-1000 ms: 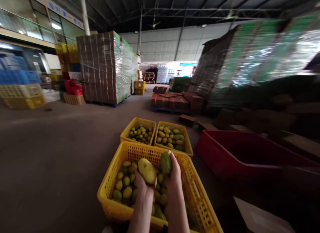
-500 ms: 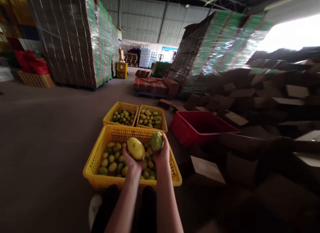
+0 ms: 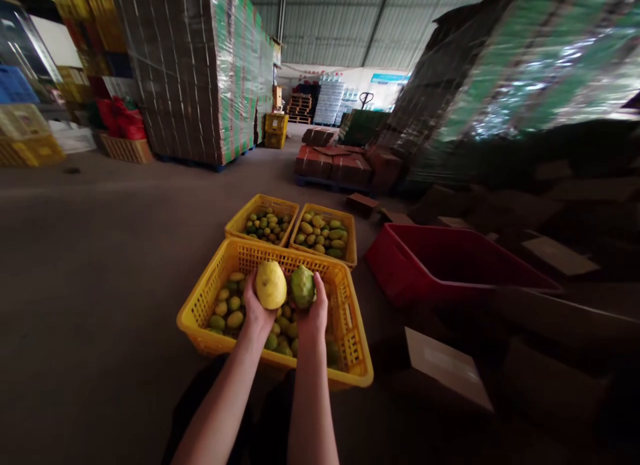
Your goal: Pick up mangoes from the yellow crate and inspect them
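Note:
A large yellow mango [image 3: 271, 286] rests in my left hand [image 3: 256, 316], with the fingers curled round its side and underside. My right hand [image 3: 316, 313] grips a green, bumpy-skinned mango [image 3: 303, 288], thumb along its right side. Both fruits are held side by side, a small gap apart, above a big yellow plastic crate [image 3: 200, 306]. Loose green and yellow mangoes [image 3: 234, 304] lie inside that crate, partly hidden by my hands and forearms.
Two smaller yellow crates, a left one [image 3: 235, 220] and a right one [image 3: 353, 242], hold more mangoes just beyond. A red tub [image 3: 395, 272] stands at the right, near scattered cardboard boxes [image 3: 445, 365]. Wrapped pallet stacks [image 3: 175, 72] rise behind on the concrete floor [image 3: 100, 252].
The camera view has turned to the right-to-left shift's opposite, with the background sliding rightward in frame. Both mangoes stay in my hands, now closer together and more upright.

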Demonstrator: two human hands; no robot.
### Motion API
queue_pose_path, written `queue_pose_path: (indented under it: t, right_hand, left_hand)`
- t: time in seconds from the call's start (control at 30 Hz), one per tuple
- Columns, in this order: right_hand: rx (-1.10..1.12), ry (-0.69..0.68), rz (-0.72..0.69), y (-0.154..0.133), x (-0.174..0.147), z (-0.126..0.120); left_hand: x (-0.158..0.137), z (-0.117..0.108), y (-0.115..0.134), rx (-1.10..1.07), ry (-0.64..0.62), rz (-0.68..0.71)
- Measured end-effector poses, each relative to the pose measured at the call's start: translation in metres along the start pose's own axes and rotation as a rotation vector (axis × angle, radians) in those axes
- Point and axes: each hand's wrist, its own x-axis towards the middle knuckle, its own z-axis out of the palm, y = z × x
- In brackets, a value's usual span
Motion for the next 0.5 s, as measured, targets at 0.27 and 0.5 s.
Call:
queue_pose_path:
  t: [0.27,0.5]
  right_hand:
    - [0.199,0.109,-0.063,-0.019,-0.015,0.010]
    - [0.204,0.099,-0.190,-0.005,-0.019,0.017]
  left_hand:
    - [0.002,-0.003,-0.012,0.070,-0.087,-0.136]
    - [-0.002,-0.003,0.004,0.124,-0.109,-0.114]
